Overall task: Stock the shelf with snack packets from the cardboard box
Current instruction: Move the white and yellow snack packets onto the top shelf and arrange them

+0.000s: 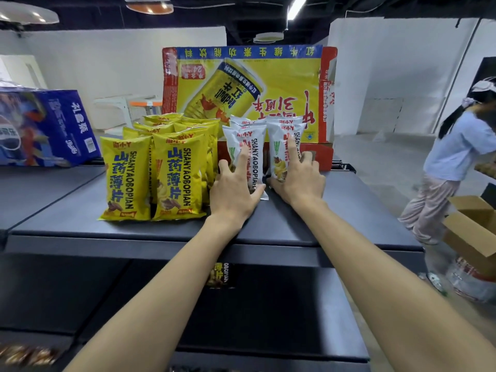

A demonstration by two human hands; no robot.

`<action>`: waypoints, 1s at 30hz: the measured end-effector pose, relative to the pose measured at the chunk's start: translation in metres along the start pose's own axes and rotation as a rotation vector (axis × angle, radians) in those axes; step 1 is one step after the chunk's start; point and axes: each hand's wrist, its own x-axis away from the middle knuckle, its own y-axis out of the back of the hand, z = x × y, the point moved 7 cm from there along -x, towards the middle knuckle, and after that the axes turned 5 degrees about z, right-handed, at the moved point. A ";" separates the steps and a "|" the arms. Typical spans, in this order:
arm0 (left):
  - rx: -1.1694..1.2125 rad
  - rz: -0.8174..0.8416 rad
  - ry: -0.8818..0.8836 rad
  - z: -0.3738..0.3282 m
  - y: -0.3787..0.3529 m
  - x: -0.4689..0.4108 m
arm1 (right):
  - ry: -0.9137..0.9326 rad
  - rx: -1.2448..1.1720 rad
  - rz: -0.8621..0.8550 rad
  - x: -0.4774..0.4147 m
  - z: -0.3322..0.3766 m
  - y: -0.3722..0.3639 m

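Pressing spread fingers on white packets (248, 154), left hand (233, 191), right hand (298, 181), yellow packets (153, 167) beside, upturned carton (268, 84) behind.

A blue carton (45, 124) sits at left; a yellow drink carton (249, 92) stands behind; a bystander (453, 162) bends at right.

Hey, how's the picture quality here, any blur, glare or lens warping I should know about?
Head view: wide-angle warping bends the shelf edges and stretches the forearms; ceiling lights blow out with glare; yellow packets and white packets under the left hand and right hand read sharp; the bottom-left corner is smeared.
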 end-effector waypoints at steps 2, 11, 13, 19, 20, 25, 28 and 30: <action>-0.027 0.006 -0.005 -0.001 0.003 0.001 | 0.001 -0.009 -0.003 0.002 0.002 0.002; -0.163 0.054 -0.081 -0.011 0.032 0.011 | -0.048 0.001 0.044 0.035 -0.001 0.035; -0.174 0.066 -0.097 -0.013 0.041 0.013 | -0.052 0.004 0.052 0.042 0.000 0.050; -0.212 0.078 -0.175 -0.013 0.071 0.025 | -0.083 -0.004 0.051 0.065 0.011 0.098; -0.212 0.083 -0.190 -0.012 0.075 0.028 | -0.085 -0.001 0.051 0.071 0.013 0.105; -0.165 0.084 -0.259 -0.012 0.091 0.044 | -0.139 0.105 0.077 0.110 0.012 0.127; -0.126 0.086 -0.302 -0.017 0.093 0.057 | -0.179 0.178 0.105 0.131 0.004 0.139; -0.107 0.082 -0.338 -0.024 0.096 0.066 | -0.200 0.204 0.119 0.143 -0.002 0.148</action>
